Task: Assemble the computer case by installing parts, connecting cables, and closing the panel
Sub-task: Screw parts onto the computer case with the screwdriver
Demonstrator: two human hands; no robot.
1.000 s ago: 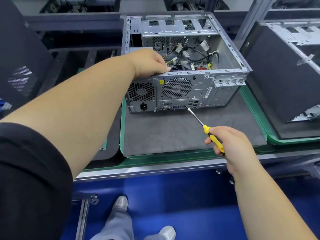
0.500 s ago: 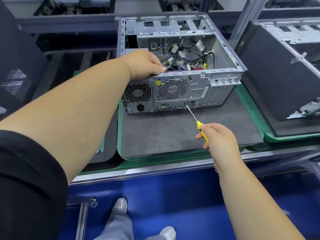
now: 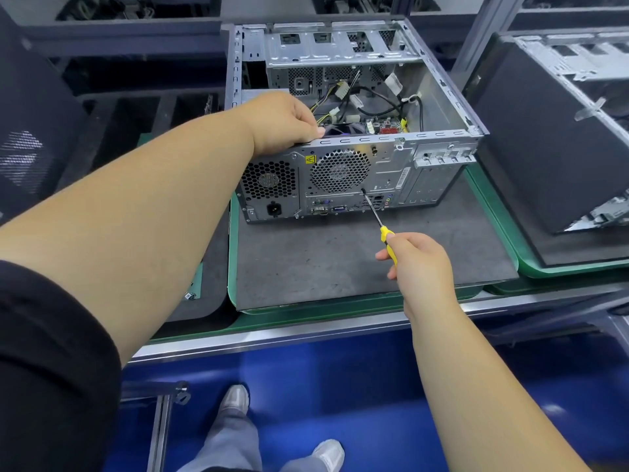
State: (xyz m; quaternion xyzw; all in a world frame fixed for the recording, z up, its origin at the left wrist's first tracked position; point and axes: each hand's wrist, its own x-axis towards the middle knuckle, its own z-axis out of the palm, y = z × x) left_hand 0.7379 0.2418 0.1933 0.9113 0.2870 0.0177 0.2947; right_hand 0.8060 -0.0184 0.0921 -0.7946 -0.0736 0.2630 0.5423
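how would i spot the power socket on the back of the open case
Start at the open computer case on the grey mat, rear panel facing the camera. At its lower left, under the honeycomb grille, sits the power socket: the only large black rectangular inlet.

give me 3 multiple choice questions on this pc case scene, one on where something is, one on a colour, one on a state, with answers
1. Where is the screwdriver tip?
A. on the case's rear panel just below the round fan grille
B. inside the case among the cables
C. lying on the mat

2. What colour is the screwdriver handle?
A. red
B. yellow
C. blue

3. What is the state of the computer case?
A. top side open, inside showing
B. fully closed with a panel
C. lying in separate pieces

Answers:
1 A, the tip sits at the lower edge of the fan grille.
2 B, yellow shows above the right hand gripping it.
3 A, cables and a board show inside, while the left hand grips the upper rear edge.
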